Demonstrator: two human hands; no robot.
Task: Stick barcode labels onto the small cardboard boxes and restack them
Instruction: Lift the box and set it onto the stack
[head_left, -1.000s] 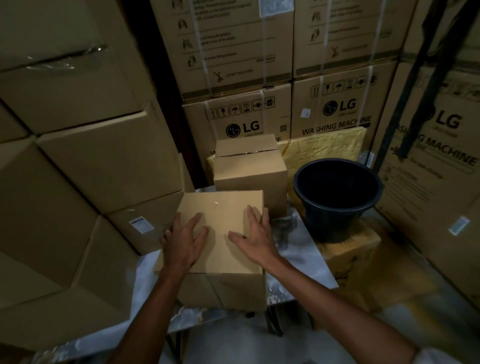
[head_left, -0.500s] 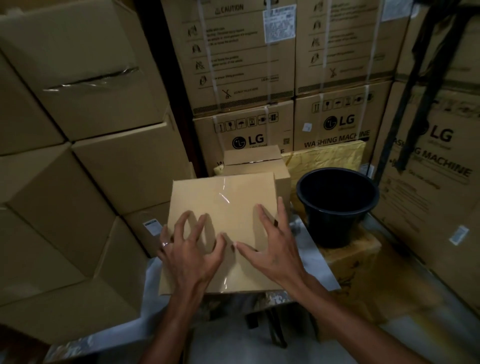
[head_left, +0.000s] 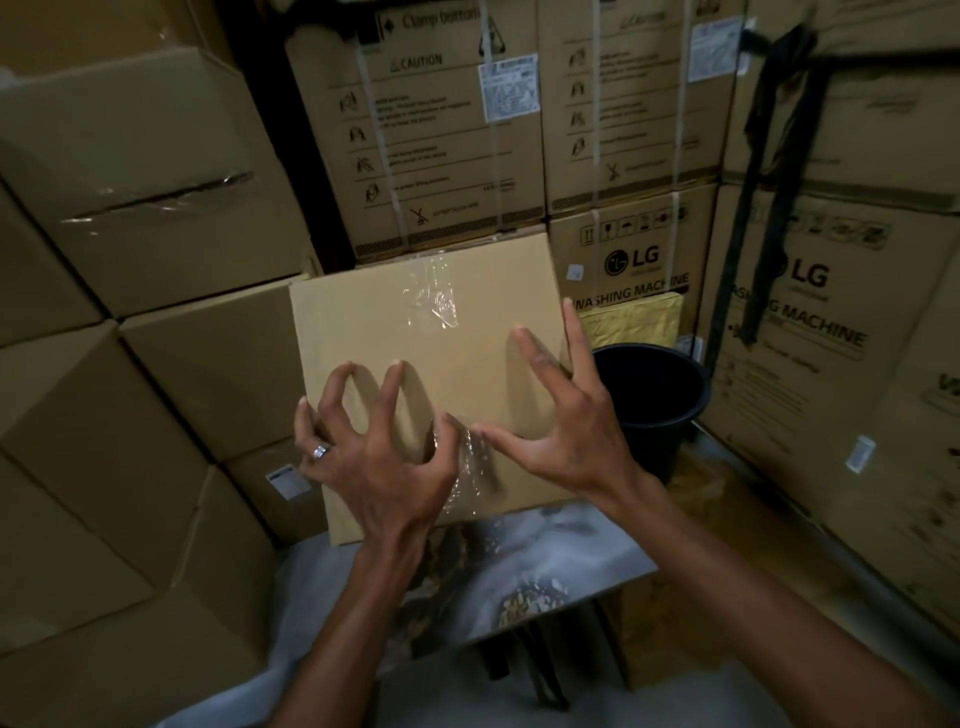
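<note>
I hold a small plain cardboard box (head_left: 415, 322) tipped up over the marble-patterned table (head_left: 545, 551), its broad face turned towards me. Clear tape glints along its middle seam. My left hand (head_left: 374, 457), with a ring on it, claws the lower left of the face, its little finger at the box's left edge. At the box's right edge my right hand (head_left: 561, 415) is spread, thumb pressed on the face and fingers reaching the side. No barcode label shows on this face. The second small box seen earlier is hidden behind it.
A black bucket (head_left: 654, 395) stands right of the table, a yellow parcel (head_left: 634, 322) behind it. Plain cartons (head_left: 156, 364) are stacked at the left, one low carton bearing a white label (head_left: 288, 480). LG washing-machine cartons (head_left: 634, 260) wall off the back and right.
The box lay flat on the table under both palms; it has since been tipped up and raised towards me, and my fingers have gone from flat to arched.
</note>
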